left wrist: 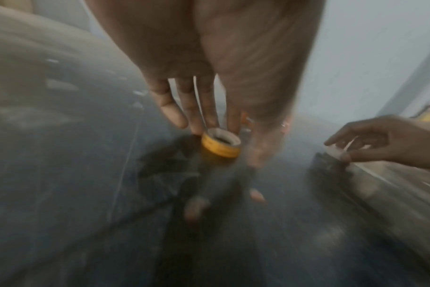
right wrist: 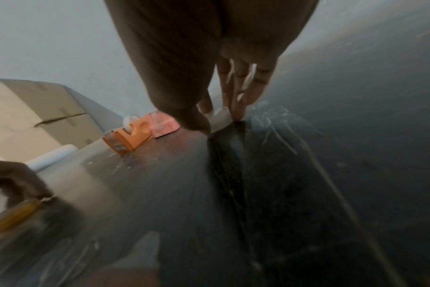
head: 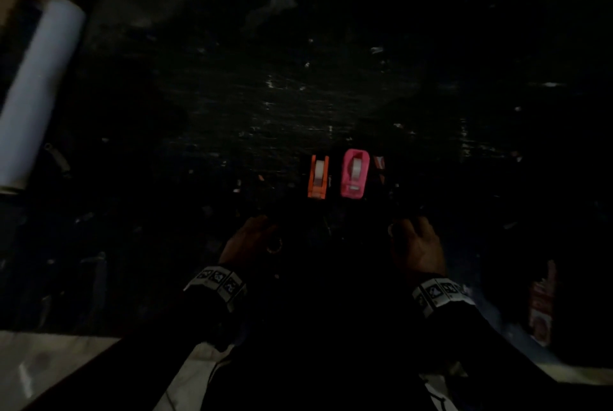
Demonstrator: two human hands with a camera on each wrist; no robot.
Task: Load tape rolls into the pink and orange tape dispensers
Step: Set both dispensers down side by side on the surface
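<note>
The orange dispenser (head: 317, 178) and the pink dispenser (head: 355, 177) stand side by side on the dark table, each with a white roll inside. Closer to me, my left hand (head: 257, 240) pinches a yellow tape roll (left wrist: 220, 144) that rests on the table, fingers behind it and thumb in front. My right hand (head: 413, 241), to the right, pinches a white tape roll (right wrist: 218, 118) between thumb and fingers, also low on the table. Both hands are short of the dispensers. The head view is very dark.
A big white paper roll (head: 36, 92) lies at the far left beside a cardboard box (right wrist: 37, 112). A red and white packet (head: 542, 304) sits near the right front edge. A small red and white item (head: 379, 167) is just right of the pink dispenser.
</note>
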